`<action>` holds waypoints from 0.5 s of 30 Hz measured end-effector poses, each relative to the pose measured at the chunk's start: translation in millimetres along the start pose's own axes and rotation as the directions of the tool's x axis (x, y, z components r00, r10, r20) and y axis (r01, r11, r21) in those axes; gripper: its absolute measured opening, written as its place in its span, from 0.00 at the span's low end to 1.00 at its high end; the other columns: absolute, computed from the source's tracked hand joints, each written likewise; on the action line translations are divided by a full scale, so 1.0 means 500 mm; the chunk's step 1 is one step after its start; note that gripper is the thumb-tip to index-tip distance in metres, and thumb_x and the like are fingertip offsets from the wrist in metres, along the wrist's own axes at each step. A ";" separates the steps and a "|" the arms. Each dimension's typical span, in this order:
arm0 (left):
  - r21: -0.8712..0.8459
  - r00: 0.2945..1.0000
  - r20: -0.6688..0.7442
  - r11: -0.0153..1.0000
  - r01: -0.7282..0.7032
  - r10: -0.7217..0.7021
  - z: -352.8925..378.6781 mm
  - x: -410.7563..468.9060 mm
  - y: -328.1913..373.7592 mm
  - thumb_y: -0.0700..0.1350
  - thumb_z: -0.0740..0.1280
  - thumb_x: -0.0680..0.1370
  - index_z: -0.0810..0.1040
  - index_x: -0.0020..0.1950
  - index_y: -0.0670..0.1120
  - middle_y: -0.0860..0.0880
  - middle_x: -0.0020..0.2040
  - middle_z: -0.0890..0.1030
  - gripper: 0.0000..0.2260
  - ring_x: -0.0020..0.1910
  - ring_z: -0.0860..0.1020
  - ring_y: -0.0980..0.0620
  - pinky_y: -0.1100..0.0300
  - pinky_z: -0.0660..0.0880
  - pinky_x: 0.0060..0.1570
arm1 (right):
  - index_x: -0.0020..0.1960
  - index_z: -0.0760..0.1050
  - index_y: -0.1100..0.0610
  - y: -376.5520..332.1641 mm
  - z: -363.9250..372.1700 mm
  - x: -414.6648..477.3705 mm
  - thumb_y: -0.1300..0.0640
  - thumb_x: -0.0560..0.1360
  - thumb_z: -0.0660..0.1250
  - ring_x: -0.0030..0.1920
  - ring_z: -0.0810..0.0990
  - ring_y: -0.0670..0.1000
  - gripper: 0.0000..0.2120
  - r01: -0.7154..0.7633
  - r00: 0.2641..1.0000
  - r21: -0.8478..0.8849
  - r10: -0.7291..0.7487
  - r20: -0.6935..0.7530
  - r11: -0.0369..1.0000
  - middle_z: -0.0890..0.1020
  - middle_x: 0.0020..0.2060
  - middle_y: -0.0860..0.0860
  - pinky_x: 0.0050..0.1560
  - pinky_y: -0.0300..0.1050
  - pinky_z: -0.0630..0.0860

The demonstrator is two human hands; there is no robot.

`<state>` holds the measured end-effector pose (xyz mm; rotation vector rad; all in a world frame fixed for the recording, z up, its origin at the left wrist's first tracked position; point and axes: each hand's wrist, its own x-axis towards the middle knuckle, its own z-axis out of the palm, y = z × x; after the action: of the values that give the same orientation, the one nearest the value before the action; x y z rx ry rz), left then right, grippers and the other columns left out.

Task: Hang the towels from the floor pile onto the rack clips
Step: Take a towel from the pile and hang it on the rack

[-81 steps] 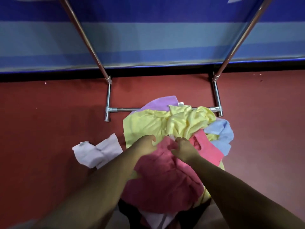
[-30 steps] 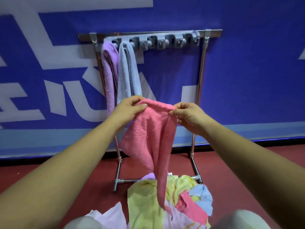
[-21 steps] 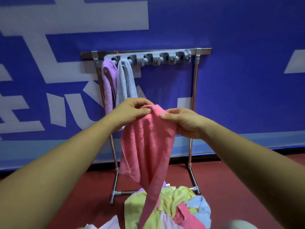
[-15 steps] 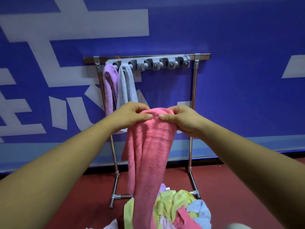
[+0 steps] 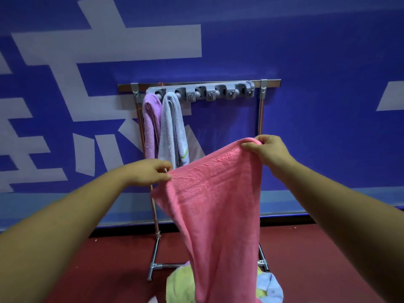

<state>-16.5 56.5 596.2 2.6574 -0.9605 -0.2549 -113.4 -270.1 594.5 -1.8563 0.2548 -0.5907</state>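
While both hands pinch it, the nubby pink towel (image 5: pixel 216 204) hangs.

Pinches pink towel (image 5: pixel 215 206) by its top edge: left hand (image 5: pixel 147 174) at 10 o'clock, right hand (image 5: pixel 267 151) higher at 1 o'clock. Faces rack (image 5: pixel 260 119) at 12 o'clock, with purple towel (image 5: pixel 150 125) and grey-blue towel (image 5: pixel 172 132) hung on its leftmost clips (image 5: pixel 210 94). Stands over floor pile (image 5: pixel 179 285) at 6 o'clock.

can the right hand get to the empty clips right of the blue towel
Probably yes. The right hand, pinching the pink towel, is below the empty clips with only open air between. The light blue towel hangs off to the left, clear of that path.
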 end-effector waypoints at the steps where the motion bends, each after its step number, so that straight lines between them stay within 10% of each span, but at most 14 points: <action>1: -0.034 0.998 -0.058 0.999 0.011 -0.013 -0.003 -0.001 -0.003 0.50 0.66 0.80 0.75 0.40 0.57 0.55 0.39 0.80 0.08 0.39 0.76 0.54 0.53 0.76 0.48 | 0.39 0.79 0.58 0.004 -0.003 0.003 0.55 0.72 0.77 0.30 0.72 0.46 0.09 -0.006 1.000 -0.002 0.006 -0.019 1.000 0.76 0.30 0.50 0.29 0.37 0.68; 5: 0.050 0.965 -0.262 0.999 0.000 0.014 -0.025 0.003 0.003 0.51 0.66 0.80 0.73 0.42 0.56 0.55 0.42 0.79 0.07 0.41 0.76 0.58 0.60 0.70 0.42 | 0.41 0.80 0.61 0.008 -0.015 0.014 0.57 0.69 0.79 0.30 0.73 0.47 0.10 -0.031 0.998 -0.027 0.030 -0.057 0.999 0.77 0.30 0.50 0.31 0.40 0.70; 11: 0.399 0.990 -0.117 0.917 -0.024 0.076 -0.062 0.013 0.012 0.45 0.67 0.80 0.78 0.47 0.43 0.49 0.44 0.75 0.06 0.46 0.75 0.48 0.56 0.70 0.47 | 0.39 0.79 0.61 0.007 -0.022 0.025 0.59 0.71 0.78 0.28 0.73 0.48 0.09 -0.037 0.995 -0.073 0.030 -0.096 0.997 0.77 0.28 0.51 0.29 0.39 0.70; 15: 0.257 0.965 -0.261 0.966 0.041 0.029 -0.081 0.001 0.018 0.46 0.64 0.82 0.72 0.40 0.52 0.51 0.41 0.76 0.10 0.43 0.75 0.50 0.56 0.69 0.41 | 0.36 0.77 0.56 0.007 -0.025 0.028 0.61 0.73 0.75 0.25 0.70 0.44 0.10 -0.049 0.993 -0.084 0.039 -0.112 0.995 0.75 0.28 0.49 0.26 0.35 0.67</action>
<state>-10.5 58.5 637.3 2.8323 -0.9543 0.2362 -107.3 -288.0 598.2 -1.8992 0.3989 -0.6617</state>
